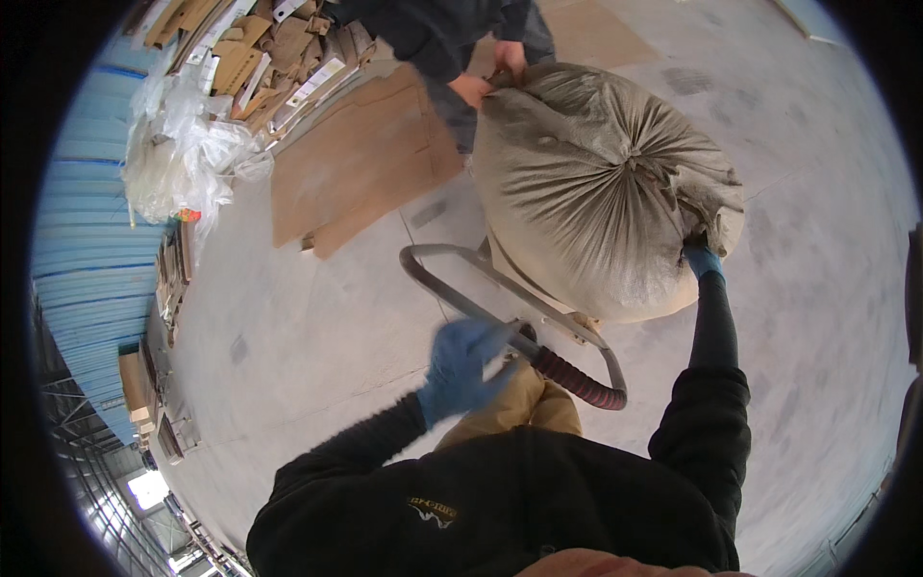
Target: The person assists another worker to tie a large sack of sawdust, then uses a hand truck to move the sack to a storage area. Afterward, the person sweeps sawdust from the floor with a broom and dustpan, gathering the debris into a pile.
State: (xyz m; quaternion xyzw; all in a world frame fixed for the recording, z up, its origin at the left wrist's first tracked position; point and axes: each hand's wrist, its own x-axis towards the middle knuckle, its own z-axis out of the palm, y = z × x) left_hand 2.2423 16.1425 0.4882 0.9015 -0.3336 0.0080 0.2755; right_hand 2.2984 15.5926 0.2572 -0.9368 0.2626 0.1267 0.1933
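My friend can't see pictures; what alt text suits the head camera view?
A blue-gloved right hand grips the right side of a bulging tan sack gathered on top; the left hand, also gloved, is blurred beside a looped handle. A co-worker's bare hands hold the sack's far edge, with cardboard and clear plastic at upper left.

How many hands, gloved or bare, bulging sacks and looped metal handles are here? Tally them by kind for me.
Blue-gloved left hand and blue-gloved right hand: 2
Co-worker's bare hands: 2
Bulging tan fabric sack: 1
Looped grey metal handle: 1
Total: 6
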